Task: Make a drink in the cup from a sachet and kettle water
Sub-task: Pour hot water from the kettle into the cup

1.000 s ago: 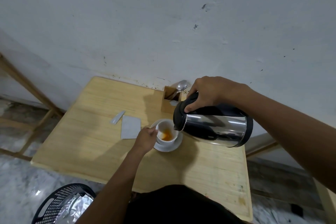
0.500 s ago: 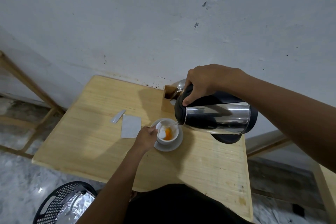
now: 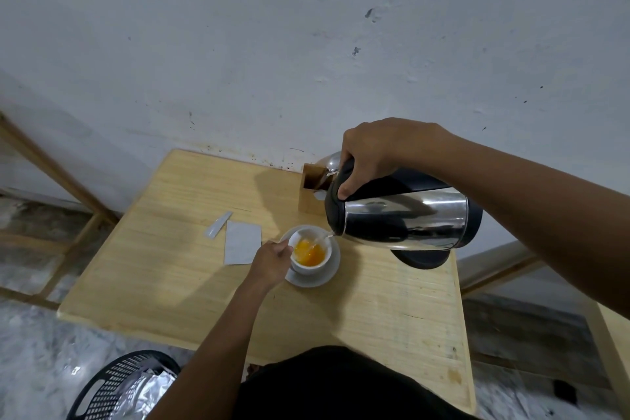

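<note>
On the pale wooden table (image 3: 163, 269), as seen from the head camera, a small white cup (image 3: 308, 270) stands on a round white saucer (image 3: 329, 274), and the left hand (image 3: 272, 261) sits right against the cup's left side, fingers curled in and gripping it there; whatever handle it has is hidden under the fingers. Inside the cup is a bright orange liquid (image 3: 309, 253). Just above and to the right, the right hand (image 3: 378, 153) is clenched round the black handle of a kettle (image 3: 405, 218), thumb pressed on the lid end. The kettle is tipped well over towards the cup, and a thin stream of water (image 3: 324, 239) runs from its spout into the cup. Its body is a polished steel cylinder with a glossy black top and base. Left of the left hand, just beside it, lies a flat, rectangular, silvery-grey sachet (image 3: 242, 242), with a narrow torn strip (image 3: 218, 224) near its upper corner. Behind the kettle's lid stands a square wooden holder (image 3: 308, 196) with a metal spoon (image 3: 332, 162) leaning in it. The table's grain runs in fine lines. On the floor at lower left is a black perforated plastic basket (image 3: 109, 382) holding crumpled foil (image 3: 146, 389).
</note>
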### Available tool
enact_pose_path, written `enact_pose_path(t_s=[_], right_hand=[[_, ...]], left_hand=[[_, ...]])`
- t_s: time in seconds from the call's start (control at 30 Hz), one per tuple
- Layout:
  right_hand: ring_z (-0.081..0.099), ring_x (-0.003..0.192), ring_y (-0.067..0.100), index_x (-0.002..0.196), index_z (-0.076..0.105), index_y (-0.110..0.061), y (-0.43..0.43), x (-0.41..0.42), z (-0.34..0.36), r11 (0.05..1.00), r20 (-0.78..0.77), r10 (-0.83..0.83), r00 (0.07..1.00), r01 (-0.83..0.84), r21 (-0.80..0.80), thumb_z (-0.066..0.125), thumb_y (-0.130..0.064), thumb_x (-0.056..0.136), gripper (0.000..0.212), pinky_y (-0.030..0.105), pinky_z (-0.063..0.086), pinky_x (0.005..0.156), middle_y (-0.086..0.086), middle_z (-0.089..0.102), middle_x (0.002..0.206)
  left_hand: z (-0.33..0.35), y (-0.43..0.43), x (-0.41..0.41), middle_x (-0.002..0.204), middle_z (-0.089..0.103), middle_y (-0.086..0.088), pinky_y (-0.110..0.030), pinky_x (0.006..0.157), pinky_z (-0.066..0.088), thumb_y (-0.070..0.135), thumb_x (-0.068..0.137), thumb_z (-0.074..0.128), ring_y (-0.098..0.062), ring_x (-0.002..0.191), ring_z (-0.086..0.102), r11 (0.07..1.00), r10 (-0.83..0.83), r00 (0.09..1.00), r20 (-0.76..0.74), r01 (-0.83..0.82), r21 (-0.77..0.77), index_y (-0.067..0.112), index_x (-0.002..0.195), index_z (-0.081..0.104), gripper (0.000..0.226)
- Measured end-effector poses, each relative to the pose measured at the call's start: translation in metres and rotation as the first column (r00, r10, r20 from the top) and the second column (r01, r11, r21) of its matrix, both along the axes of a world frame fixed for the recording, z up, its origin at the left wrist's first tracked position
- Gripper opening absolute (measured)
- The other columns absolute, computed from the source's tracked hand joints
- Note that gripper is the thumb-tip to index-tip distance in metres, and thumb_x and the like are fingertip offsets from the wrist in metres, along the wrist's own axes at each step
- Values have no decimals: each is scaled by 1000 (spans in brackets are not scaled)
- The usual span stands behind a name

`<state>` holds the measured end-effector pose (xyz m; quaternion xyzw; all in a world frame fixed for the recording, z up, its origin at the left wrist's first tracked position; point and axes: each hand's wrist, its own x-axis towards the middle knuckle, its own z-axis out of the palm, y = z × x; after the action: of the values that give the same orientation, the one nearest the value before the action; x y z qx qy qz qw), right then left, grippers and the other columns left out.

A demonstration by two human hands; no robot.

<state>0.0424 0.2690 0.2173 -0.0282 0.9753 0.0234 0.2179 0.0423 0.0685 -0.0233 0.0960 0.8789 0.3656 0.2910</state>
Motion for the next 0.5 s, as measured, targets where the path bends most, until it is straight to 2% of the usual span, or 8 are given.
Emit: enact_pose_path(t_s=[0.13,0.5], right_hand=[[53,70,6,102,70,-24,1,1,2,1000,-1,-5,1000,5,-2,70,-66,72,51,26,33,55,-14,58,73],[56,69,8,97,71,-20,2,4,9,1000,11,-23,1000,23,7,71,-64,72,51,27,34,54,-11,61,72]], left_hand=[[2,1,0,134,53,-19,-22,87,33,22,100,40,-30,121,52,1000,-5,1000,3,5,0,8,134,52,39],[4,1,2,131,55,-18,-24,87,35,21,100,40,-29,119,53,1000,13,1000,2,-14,11,6,132,54,38]])
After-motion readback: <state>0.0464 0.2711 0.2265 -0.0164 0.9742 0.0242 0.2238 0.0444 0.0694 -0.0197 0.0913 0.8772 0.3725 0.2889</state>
